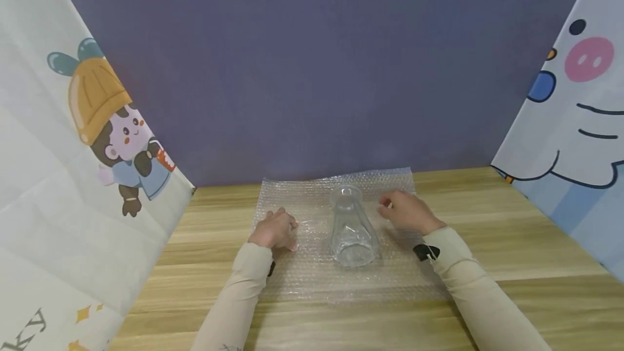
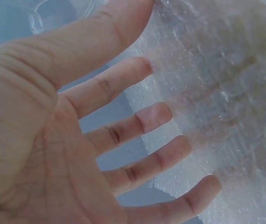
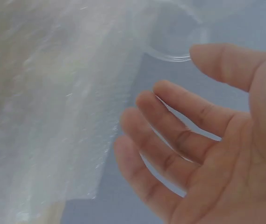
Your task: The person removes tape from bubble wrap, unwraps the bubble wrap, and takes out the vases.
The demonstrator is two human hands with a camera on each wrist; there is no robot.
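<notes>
A clear glass vase (image 1: 352,226) is on a sheet of bubble wrap (image 1: 312,278), its narrow neck farther up the head view than its broad base. To the left of the vase, over the sheet, my left hand (image 1: 275,229) has its fingers spread and slightly bent. In the left wrist view its fingertips overlap bubble wrap (image 2: 231,107). My right hand (image 1: 408,211) is beside the vase's neck, over the right part of the sheet, with fingers loosely bent. Neither hand holds anything. A round glass edge (image 3: 175,58) shows near the right thumb in the right wrist view.
The sheet lies on a wood-grain table (image 1: 219,264) and reaches the dark purple back wall (image 1: 317,69). White panels with cartoon prints, one on the left (image 1: 44,167) and one on the right (image 1: 585,145), border the table. A black strap device (image 1: 426,252) is by the right wrist.
</notes>
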